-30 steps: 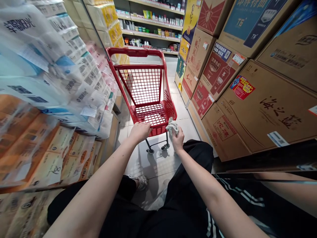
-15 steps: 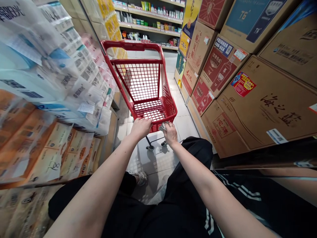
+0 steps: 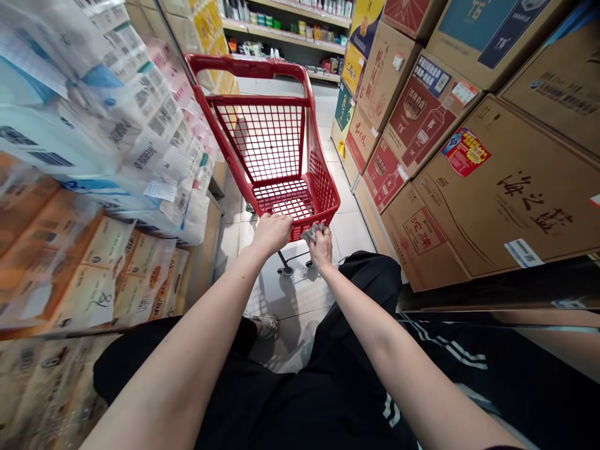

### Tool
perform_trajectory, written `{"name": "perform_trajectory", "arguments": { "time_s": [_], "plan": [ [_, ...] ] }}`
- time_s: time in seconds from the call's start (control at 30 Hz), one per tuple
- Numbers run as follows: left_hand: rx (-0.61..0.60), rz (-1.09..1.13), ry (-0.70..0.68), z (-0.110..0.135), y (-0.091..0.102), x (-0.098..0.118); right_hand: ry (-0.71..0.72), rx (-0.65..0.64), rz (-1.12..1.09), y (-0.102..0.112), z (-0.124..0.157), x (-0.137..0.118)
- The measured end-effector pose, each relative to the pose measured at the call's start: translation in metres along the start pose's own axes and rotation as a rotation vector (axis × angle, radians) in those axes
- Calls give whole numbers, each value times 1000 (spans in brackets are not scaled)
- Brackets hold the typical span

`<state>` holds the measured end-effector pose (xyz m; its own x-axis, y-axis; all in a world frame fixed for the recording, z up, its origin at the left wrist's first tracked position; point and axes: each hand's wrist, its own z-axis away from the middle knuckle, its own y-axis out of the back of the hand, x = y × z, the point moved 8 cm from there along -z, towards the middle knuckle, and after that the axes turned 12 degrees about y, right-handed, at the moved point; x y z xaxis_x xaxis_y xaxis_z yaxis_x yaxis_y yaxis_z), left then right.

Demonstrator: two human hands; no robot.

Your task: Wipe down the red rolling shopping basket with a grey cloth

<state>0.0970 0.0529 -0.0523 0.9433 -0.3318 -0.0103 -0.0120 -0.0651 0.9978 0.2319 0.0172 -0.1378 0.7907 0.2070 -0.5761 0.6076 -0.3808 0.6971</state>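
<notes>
A red shopping cart (image 3: 277,140) with a grid basket stands on the floor in front of me. My left hand (image 3: 274,232) is closed over the near rim of its basket. Beside it, my right hand (image 3: 321,245) is closed on a crumpled grey cloth (image 3: 311,234), held against the near right corner of the rim. The fingertips of my left hand are partly hidden behind the rim. Nothing lies in the part of the basket that shows.
Stacked cardboard boxes (image 3: 506,194) line the right side. Plastic-wrapped packs (image 3: 117,144) fill the left, with orange and cream packs (image 3: 103,275) lower down. Shelves of bottles and jars (image 3: 290,31) stand at the back. White floor tiles (image 3: 349,231) run between.
My right hand has shifted slightly along the rim, and more of the cloth shows. The cart sits a little higher in view. My left hand keeps its hold on the rim.
</notes>
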Motion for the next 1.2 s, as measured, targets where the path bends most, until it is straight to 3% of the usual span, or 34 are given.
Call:
{"name": "perform_trajectory", "arguments": {
  "time_s": [0.23,0.37,0.43,0.57,0.63,0.8,1.0,1.2],
  "plan": [
    [15,24,36,0,1,-8,123,-122,19,7,-7,-3],
    [14,37,37,0,1,-11,172,-194,-10,3,4,-3],
    [10,36,37,0,2,-11,75,-116,-68,0,11,6],
    [-14,37,40,-2,1,-12,-293,161,-224,-1,27,39],
    [-14,39,41,-4,0,-13,-346,207,-259,-1,28,44],
    [16,38,32,-6,0,-11,-177,140,-258,-6,12,23],
    [36,20,3,-6,1,-4,-102,85,-68,-18,3,10],
    [50,32,28,-9,1,-8,99,-104,-22,0,-9,14]
  ]
}}
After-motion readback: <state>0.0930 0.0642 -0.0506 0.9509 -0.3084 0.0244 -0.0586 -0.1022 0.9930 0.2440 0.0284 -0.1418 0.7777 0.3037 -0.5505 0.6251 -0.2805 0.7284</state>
